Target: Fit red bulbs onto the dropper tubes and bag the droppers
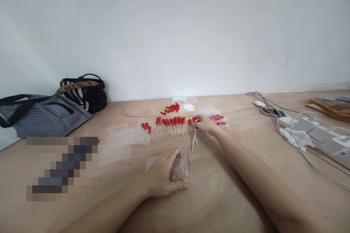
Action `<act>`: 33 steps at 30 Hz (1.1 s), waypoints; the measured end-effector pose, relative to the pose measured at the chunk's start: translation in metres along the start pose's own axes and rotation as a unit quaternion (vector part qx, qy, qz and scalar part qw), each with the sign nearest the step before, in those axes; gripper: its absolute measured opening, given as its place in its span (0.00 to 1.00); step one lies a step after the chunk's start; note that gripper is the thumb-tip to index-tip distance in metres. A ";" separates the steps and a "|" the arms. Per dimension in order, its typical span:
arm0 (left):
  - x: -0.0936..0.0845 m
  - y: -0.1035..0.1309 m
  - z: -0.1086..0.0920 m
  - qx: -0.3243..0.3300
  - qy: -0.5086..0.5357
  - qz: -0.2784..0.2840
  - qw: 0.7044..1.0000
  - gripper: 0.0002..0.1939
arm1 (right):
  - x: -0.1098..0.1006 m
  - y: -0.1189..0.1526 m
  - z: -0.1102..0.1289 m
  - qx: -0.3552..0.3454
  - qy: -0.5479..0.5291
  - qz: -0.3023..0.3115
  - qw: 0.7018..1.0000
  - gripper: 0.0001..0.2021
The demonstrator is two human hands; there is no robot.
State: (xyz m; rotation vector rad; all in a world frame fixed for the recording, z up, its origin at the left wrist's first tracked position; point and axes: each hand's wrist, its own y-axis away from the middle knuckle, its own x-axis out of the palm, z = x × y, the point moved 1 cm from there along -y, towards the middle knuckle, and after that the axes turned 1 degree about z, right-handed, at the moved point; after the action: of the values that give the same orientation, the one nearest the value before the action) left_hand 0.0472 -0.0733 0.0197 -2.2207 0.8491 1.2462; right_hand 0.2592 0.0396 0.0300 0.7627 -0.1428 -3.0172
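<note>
My left hand (161, 174) grips a small clear zip bag (181, 167) low over the table, with thumb and fingers spreading its mouth apart. Farther forward, the fingers of my right hand (205, 124) are closed on the red bulb end of a dropper (195, 140). A second red-topped dropper (190, 123) is right beside those fingertips; whether it is held too I cannot tell. To the left, a row of droppers (175, 127) lies with the red bulbs at the far end and the clear tips towards me.
Loose red bulbs (172, 108) lie behind the row. Bags of red-topped droppers (218, 118) are by my right wrist. Flat clear bags (115, 145) lie at left. A striped bag (49, 114) stands far left; a power strip (332, 145) with chargers and cables lies at right.
</note>
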 end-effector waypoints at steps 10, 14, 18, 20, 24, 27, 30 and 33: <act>0.000 -0.003 -0.003 -0.003 -0.014 -0.001 1.000 0.46 | -0.026 0.071 -0.043 -0.057 -0.334 0.051 0.940 0.19; -0.001 -0.004 -0.003 0.000 -0.018 0.001 1.000 0.46 | -0.008 0.087 -0.038 -0.067 -0.345 0.045 0.935 0.21; 0.002 -0.004 0.000 0.006 -0.018 -0.005 1.000 0.46 | 0.004 0.097 -0.032 -0.110 -0.323 0.073 0.937 0.20; 0.002 -0.004 0.001 0.010 -0.016 -0.009 1.000 0.46 | 0.007 0.101 -0.032 -0.110 -0.307 0.111 0.939 0.20; 0.002 -0.004 0.000 0.010 -0.026 -0.007 1.000 0.47 | 0.012 0.106 -0.033 -0.098 -0.255 0.150 0.950 0.19; 0.000 -0.004 -0.001 0.010 -0.037 0.005 0.999 0.48 | 0.012 0.105 -0.033 -0.080 -0.202 0.129 0.968 0.18; -0.003 -0.002 -0.002 0.023 -0.043 0.028 0.998 0.49 | 0.007 0.102 -0.033 -0.041 -0.143 0.118 0.982 0.18; -0.006 -0.001 -0.003 0.028 -0.045 0.032 0.998 0.46 | 0.001 0.098 -0.032 -0.040 -0.119 0.123 0.984 0.17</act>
State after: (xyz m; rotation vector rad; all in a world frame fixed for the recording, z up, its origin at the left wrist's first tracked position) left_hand 0.0474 -0.0728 0.0261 -2.0917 0.9152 1.3251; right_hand 0.2736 -0.0608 0.0105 0.3467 -0.1094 -2.8449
